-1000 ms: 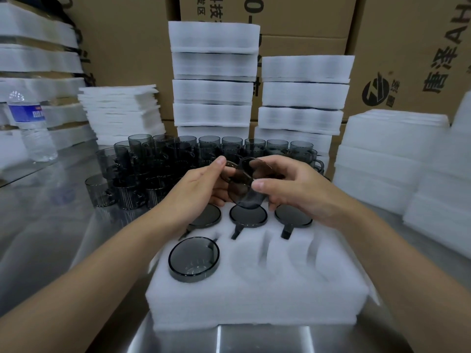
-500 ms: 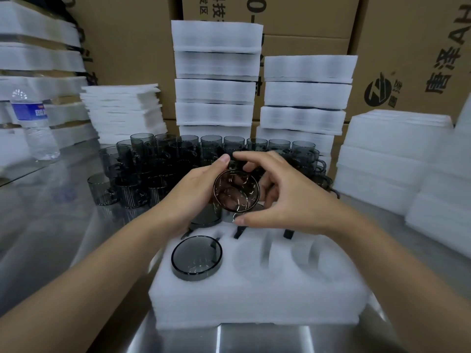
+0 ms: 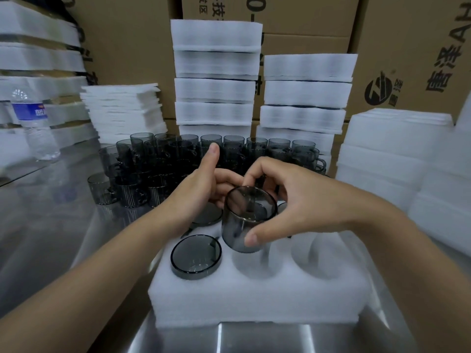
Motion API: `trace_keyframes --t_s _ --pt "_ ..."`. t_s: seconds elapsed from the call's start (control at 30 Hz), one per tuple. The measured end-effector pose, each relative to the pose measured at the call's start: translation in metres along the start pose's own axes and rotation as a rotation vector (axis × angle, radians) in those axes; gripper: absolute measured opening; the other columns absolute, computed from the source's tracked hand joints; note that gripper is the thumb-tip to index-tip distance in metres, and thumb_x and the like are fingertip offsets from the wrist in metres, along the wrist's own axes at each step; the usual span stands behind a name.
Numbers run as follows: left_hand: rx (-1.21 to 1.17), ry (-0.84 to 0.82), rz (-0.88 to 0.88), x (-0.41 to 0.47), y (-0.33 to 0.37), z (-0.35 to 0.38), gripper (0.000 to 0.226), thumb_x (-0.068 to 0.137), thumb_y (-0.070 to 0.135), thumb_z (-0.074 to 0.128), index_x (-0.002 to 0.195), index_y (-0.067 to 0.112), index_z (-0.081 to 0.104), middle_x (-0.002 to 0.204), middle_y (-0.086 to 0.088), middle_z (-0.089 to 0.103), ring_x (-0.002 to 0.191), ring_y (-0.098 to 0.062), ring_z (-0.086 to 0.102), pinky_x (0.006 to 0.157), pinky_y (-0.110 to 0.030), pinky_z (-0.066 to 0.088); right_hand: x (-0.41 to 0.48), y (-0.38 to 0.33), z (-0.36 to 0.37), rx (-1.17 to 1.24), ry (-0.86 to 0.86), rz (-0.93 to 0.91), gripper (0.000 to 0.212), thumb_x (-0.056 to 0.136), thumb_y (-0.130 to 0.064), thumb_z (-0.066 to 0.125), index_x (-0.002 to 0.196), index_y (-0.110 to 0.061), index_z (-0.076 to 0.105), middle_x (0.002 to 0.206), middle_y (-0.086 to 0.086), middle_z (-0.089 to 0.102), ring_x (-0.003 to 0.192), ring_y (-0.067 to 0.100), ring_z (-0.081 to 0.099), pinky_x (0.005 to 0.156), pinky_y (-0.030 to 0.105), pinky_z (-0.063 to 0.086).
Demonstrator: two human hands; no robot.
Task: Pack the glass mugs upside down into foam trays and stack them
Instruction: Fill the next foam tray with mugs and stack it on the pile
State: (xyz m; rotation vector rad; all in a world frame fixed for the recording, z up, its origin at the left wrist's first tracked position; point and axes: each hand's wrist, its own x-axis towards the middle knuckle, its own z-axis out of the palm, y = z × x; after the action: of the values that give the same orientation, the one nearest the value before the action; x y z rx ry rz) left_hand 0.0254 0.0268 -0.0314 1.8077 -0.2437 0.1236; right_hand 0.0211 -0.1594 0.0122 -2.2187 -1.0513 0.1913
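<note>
While the right hand (image 3: 293, 207) clamps thumb and fingers round the smoky mug (image 3: 248, 222), which hangs just above the middle front pocket of the foam tray (image 3: 254, 304), the left hand (image 3: 201, 189) has its thumb raised clear and its fingers reaching to the mug's far side; whether they grip it I cannot tell. To seat it well, I judge, keep the mug level, turn its handle the way its neighbour's lies, lower it straight and press lightly on the base, without knocking the seated mug (image 3: 196, 254) just beside it on the left. Against half a second ago, the mug has turned from showing its mouth to the camera to standing base-up, as it seems, and has dropped toward the tray; the left thumb has come off its rim
</note>
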Motion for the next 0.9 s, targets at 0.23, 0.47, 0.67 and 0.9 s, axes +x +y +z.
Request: trace_keyframes --t_s 0.23,0.47,0.67,0.9 --pt "-0.034 -0.075 0.011 0.0024 -0.0039 -0.0017 0.084 0.074 0.074 0.019 0.085 0.011 0.073 0.072 -0.015 0.069 0.067 -0.021 0.064 0.084 -0.043 0.046 -0.0004 0.0026 -0.0034 0.001 -0.175 0.059 0.057 0.044 -0.059 0.081 0.088 -0.039 0.051 0.070 -0.013 0.058 0.059 0.002 0.050 0.053 0.022 0.043" --pt "-0.054 -0.091 0.021 0.0034 -0.0047 -0.0016 0.080 0.071 0.074 0.023 0.082 0.012 0.073 0.069 -0.013 0.069 0.061 -0.015 0.063 0.063 -0.020 0.049 -0.0008 0.0009 -0.0020 -0.008 -0.239 0.054 0.059 0.042 -0.061 0.080 0.090 -0.040 0.051 0.086 -0.006 0.062 0.069 0.002 0.053 0.058 0.021 0.047" --pt "-0.055 -0.094 0.032 0.0029 -0.0050 -0.0016 0.076 0.072 0.073 0.025 0.077 0.017 0.075 0.071 -0.013 0.070 0.063 -0.016 0.064 0.062 -0.019 0.049 -0.0026 0.0028 -0.0056 -0.067 -0.234 0.075 0.061 0.043 -0.061 0.080 0.092 -0.037 0.051 0.079 -0.032 0.058 0.066 -0.011 0.053 0.054 0.008 0.041" --pt "-0.041 -0.091 0.039 0.0037 -0.0049 -0.0012 0.075 0.075 0.070 0.024 0.078 0.016 0.075 0.072 -0.015 0.070 0.066 -0.020 0.064 0.073 -0.031 0.047 -0.0024 0.0044 -0.0042 -0.067 -0.276 0.091 0.064 0.041 -0.067 0.077 0.095 -0.044 0.051 0.085 -0.035 0.057 0.072 -0.012 0.054 0.060 0.008 0.042"
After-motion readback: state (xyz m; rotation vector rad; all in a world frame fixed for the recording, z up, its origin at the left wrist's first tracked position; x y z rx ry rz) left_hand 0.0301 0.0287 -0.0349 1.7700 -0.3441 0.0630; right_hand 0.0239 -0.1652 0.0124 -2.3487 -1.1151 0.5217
